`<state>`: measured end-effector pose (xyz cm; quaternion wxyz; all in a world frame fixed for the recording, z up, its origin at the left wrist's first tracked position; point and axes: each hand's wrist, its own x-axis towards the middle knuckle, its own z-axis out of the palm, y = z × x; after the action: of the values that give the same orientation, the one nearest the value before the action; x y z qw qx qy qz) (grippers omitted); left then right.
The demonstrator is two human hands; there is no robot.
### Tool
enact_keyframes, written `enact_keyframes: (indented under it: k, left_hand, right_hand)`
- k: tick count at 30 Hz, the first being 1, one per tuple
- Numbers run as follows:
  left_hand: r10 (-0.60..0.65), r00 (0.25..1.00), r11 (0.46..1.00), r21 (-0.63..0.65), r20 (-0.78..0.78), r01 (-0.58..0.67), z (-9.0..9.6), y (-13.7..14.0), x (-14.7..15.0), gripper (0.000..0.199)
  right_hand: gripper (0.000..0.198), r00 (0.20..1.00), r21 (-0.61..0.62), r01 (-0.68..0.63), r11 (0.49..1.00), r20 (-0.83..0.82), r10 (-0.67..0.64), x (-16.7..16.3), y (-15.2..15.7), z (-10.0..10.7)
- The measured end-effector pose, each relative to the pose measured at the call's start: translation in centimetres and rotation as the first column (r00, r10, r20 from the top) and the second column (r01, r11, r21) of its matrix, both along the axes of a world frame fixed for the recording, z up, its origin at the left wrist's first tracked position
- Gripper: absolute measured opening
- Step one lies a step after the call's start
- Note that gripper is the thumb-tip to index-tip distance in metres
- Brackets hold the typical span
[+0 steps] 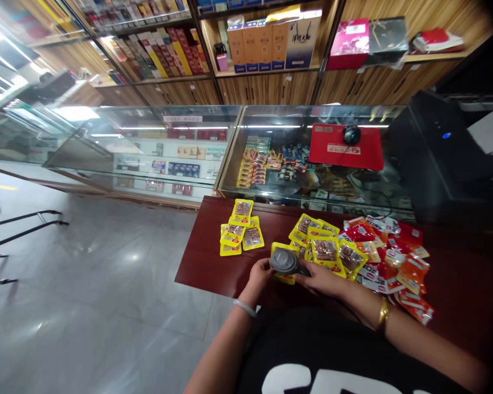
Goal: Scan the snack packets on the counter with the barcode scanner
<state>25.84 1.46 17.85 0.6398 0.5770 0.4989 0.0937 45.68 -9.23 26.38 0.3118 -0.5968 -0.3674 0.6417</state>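
The likeliest trouble is a missed or mistaken read: the grey-and-black plastic handheld scanner (284,261) sits very close over the yellow-edged, flat plastic packet (287,279), and the neighbouring yellow-rimmed packets (324,250) crowd in on the right, so a small tilt might catch the wrong label. A loose left-hand grip could let the slick packet slip towards the tabletop's near edge. The thin black cable (351,313) below the right forearm might drag on the heap of red, white and orange foil pouches (411,273) towards the right end.

The scanner is above the dark red wooden tabletop (207,265), nearer its near edge than its far one. Its rounded head points towards the left edge, and its long axis runs roughly along the near edge, handle to the right; the reading window is hidden. The packet's yellow ends show beyond and below the head, suggesting a long axis from far edge to near edge.

The left hand (259,276) appears to pinch the packet's left side, fingertips partly covered; the right hand (320,279) is wrapped around the scanner's handle.
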Motion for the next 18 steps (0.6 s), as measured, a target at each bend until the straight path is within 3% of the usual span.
enact_keyframes:
  k: [2,5,8,10,13,15,18]
  left_hand:
    - [-0.040,0.982,0.974,0.212,-0.187,0.080,0.6,1.2,0.4,0.022]
    - [0.199,0.853,0.846,0.524,-0.483,0.100,1.6,4.4,-0.1,0.029]
    - [0.422,0.668,0.737,0.661,-0.613,0.141,2.4,8.2,-1.1,0.048]
    - [0.441,0.586,0.754,0.635,-0.680,0.169,2.4,10.3,-1.5,0.059]
    - [0.356,0.542,0.827,0.527,-0.761,0.197,2.0,12.5,-2.0,0.066]
    - [0.305,0.581,0.877,0.461,-0.755,0.139,1.6,13.2,-2.5,0.064]
    - [0.234,0.693,0.943,0.333,-0.682,0.009,1.1,13.2,-3.6,0.045]
  right_hand:
    - [0.062,1.000,-0.055,-0.017,0.998,-0.010,0.016,-0.1,0.0,-0.1]
    - [0.059,1.000,-0.048,-0.016,0.999,0.018,0.017,-0.3,0.4,-0.3]
    - [0.054,0.996,0.026,0.007,1.000,0.088,-0.010,-0.4,1.3,-0.5]
    - [0.052,0.994,0.058,0.020,0.998,0.109,-0.026,-0.6,2.1,-0.6]
    - [0.053,0.992,0.088,0.022,0.996,0.122,-0.033,-0.8,3.2,-0.7]
    - [0.054,0.992,0.102,0.014,0.995,0.127,-0.027,-0.9,3.5,-0.7]
    - [0.052,0.991,0.104,-0.001,0.995,0.136,-0.013,-0.8,3.4,-0.4]
